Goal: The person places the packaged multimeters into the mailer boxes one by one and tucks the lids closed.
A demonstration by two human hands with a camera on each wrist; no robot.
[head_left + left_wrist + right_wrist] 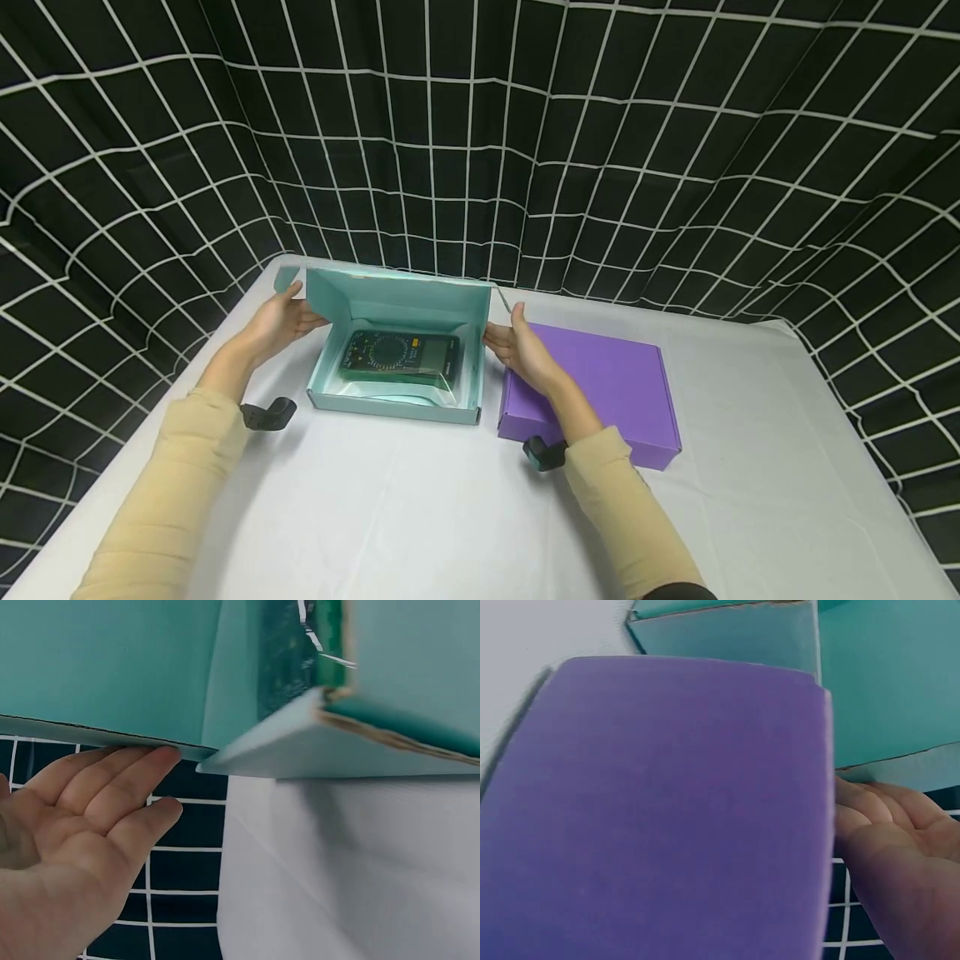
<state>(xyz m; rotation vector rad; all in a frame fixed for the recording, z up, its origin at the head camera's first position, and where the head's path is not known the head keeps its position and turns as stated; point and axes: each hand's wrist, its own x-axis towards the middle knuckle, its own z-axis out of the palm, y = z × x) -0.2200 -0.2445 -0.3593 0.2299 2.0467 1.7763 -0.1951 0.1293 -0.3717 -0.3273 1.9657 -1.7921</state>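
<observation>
A teal cardboard box (pixel 393 408) stands on the table with its lid (pixel 420 293) raised at the back. Inside lies a dark multimeter (pixel 401 354) with a round dial and a grey screen, wrapped in clear plastic. My left hand (pixel 273 325) is at the box's left back corner, its extended fingers (pixel 127 776) against the edge of the teal lid flap. At the right back corner, my right hand (pixel 525 350) has its fingers by the side of the box and its thumb up. In the right wrist view the purple box partly hides these fingers (pixel 866 802).
A closed purple box (pixel 600 375) sits right beside the teal one, under my right forearm. The white tabletop (pixel 420 517) extends to the front and right. A black curtain with a white grid (pixel 480 150) hangs behind and at both sides.
</observation>
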